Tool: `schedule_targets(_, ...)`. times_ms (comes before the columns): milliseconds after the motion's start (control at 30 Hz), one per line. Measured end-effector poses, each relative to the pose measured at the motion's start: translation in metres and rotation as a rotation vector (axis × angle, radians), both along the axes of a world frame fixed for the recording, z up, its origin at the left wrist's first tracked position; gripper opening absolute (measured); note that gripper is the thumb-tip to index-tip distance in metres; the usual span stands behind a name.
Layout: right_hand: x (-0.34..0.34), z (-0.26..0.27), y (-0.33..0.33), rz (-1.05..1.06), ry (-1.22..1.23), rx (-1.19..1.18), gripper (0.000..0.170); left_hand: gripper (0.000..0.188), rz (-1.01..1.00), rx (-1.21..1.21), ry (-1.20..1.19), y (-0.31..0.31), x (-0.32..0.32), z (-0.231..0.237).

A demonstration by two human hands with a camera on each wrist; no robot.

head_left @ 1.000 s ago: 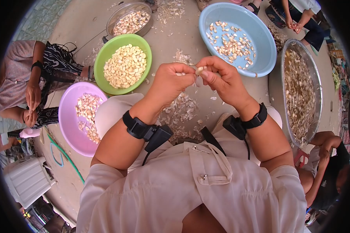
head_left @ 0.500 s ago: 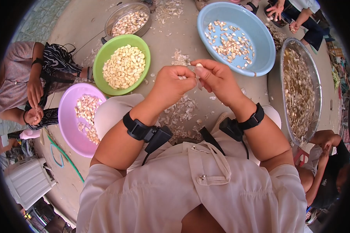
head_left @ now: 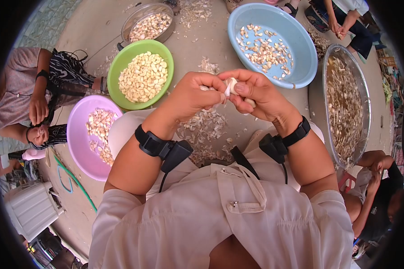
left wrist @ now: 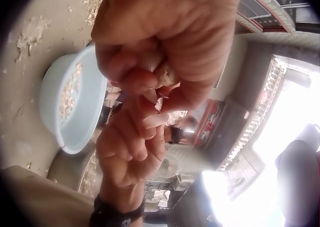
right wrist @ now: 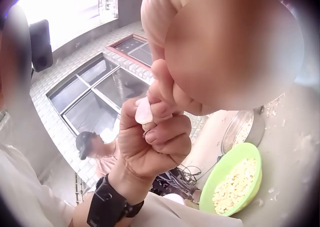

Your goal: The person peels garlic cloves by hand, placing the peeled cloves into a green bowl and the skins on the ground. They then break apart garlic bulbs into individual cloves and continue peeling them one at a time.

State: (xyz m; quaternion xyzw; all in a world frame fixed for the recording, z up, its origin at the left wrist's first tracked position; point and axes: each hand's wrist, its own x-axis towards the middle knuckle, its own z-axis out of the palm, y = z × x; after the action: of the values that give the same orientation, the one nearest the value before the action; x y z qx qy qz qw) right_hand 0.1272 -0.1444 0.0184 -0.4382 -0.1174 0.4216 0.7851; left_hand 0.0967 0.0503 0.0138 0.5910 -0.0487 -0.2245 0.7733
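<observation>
Between the two hands, in the head view, a pale garlic clove with loose skin (head_left: 230,86) is pinched by the thumb and forefinger of my right hand (head_left: 262,95). A second clove (head_left: 250,103) shows under those fingers. My left hand (head_left: 195,96) touches the skin with its fingertips, its other fingers curled round a clove (head_left: 204,88). In the left wrist view my left hand (left wrist: 165,37) is above my right hand (left wrist: 131,149), with a clove (left wrist: 167,77) in the left fingers. The right wrist view shows a clove (right wrist: 144,111) at my left hand (right wrist: 155,147).
Ahead are a green basin (head_left: 169,85) of peeled cloves, a purple basin (head_left: 78,143), a metal pan (head_left: 168,33) and a blue basin (head_left: 300,45) of cloves. A large metal tub (head_left: 318,103) stands right. Skins (head_left: 208,130) litter the floor. Other people sit around.
My hands have drawn together at the fingertips. The clove in my right fingers now shows loose skin, and another clove has come into sight beneath them. Both forearms have shifted slightly.
</observation>
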Motion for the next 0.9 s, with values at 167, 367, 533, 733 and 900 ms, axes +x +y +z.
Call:
schedule_targets(167, 0.000, -0.004, -0.001, 0.009, 0.071, 0.096, 0.037, 0.008, -0.038, -0.173, 0.005, 0.002, 0.000, 0.000)
schedule_targets(367, -0.002, -0.007, 0.001, -0.003, 0.154, 0.181, 0.035, 0.009, -0.057, -0.229, -0.030, 0.005, 0.001, -0.001)
schedule_targets(533, -0.004, -0.007, 0.000, -0.013, 0.180, 0.232, 0.034, 0.009, -0.101, -0.094, -0.274, 0.004, -0.003, 0.008)
schedule_targets(733, -0.002, -0.003, -0.001, -0.104, 0.008, 0.107, 0.033, 0.013, -0.192, 0.076, -0.268, 0.007, -0.001, 0.010)
schedule_targets(900, 0.002, 0.001, -0.005, -0.124, -0.341, -0.233, 0.028, 0.018, 0.122, 0.451, -0.200, 0.006, -0.002, 0.002)
